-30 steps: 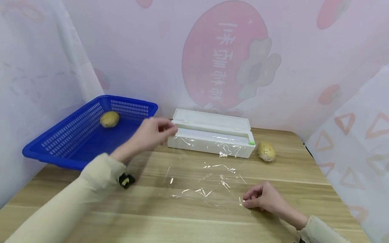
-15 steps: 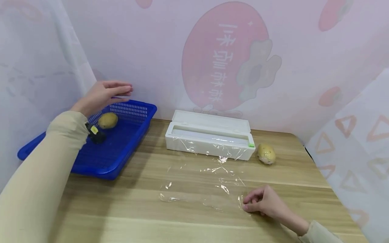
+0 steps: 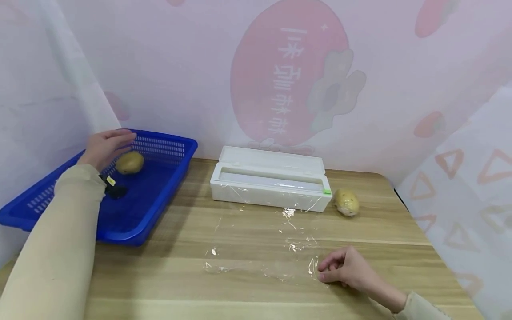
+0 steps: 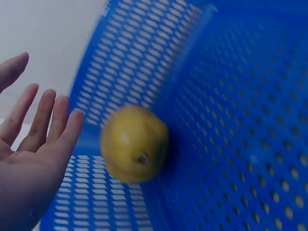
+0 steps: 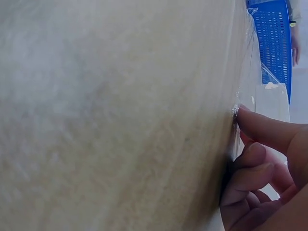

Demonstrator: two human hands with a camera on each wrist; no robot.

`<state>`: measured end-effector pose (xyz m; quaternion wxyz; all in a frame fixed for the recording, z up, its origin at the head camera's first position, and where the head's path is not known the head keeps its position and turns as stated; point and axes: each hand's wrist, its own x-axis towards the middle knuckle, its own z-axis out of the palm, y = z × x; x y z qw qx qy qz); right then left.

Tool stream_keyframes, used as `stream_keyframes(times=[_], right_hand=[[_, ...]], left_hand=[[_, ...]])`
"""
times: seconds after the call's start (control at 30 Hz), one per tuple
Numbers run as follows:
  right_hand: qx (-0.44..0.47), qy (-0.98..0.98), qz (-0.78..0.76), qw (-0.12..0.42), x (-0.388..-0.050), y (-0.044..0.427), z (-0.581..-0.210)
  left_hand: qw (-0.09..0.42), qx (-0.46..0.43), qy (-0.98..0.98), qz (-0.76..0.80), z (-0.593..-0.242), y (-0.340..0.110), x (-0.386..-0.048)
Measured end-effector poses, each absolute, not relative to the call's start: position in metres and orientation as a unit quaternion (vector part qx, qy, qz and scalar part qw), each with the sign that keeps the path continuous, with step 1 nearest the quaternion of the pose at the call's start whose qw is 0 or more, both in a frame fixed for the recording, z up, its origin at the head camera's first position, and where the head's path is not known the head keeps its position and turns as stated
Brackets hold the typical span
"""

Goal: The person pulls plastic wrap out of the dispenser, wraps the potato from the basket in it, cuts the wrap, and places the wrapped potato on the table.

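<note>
I'm watching a person at a wooden table [image 3: 248, 295], with both arms showing in pale sleeves. The left hand [image 3: 106, 149] is hovering over the blue basket [image 3: 136, 211] on the table's left side, its fingers loosely straight and its thumb standing apart from them, so it is holding nothing. A bare yellow potato [image 3: 130, 163] is lying inside that basket, against the slotted side; the left wrist view is showing the fingertips near it but not touching.

The right hand [image 3: 350, 269] is pinching the near right corner of a sheet of clear plastic wrap [image 3: 276, 262] between thumb and fingers, low over the wood. The sheet is spreading across the middle of the table, glinting along its creases, and is running back to the front of a long white box [image 3: 268, 198]. The box is sitting with its lid [image 3: 272, 160] tipped up behind it, and a small green tab [image 3: 327, 192] is showing at its right end. Just beside that end, a second potato [image 3: 347, 202] is resting in shiny wrap. Behind everything, a pale printed curtain [image 3: 168, 66] is hanging.
</note>
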<state>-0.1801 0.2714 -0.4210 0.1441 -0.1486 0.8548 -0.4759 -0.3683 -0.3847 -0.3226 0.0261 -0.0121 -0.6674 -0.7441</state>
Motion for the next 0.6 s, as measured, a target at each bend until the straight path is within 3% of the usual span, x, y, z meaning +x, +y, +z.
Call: stream_keyframes(times=[0.2, 0.3, 0.6], right_hand=[[-0.154, 0.849, -0.484, 0.145, -0.177, 0.271, -0.421], [-0.158, 0.847, -0.486, 0.144, -0.176, 0.273, -0.421], [-0.159, 0.852, -0.477, 0.148, -0.176, 0.274, -0.421]], left_hand=[[0.045, 0.055, -0.790, -0.610, -0.334, -0.395, -0.365], [0.024, 0.073, -0.830, -0.553, -0.339, -0.400, -0.365], [-0.013, 0.027, -0.885, -0.465, -0.353, -0.405, -0.375]])
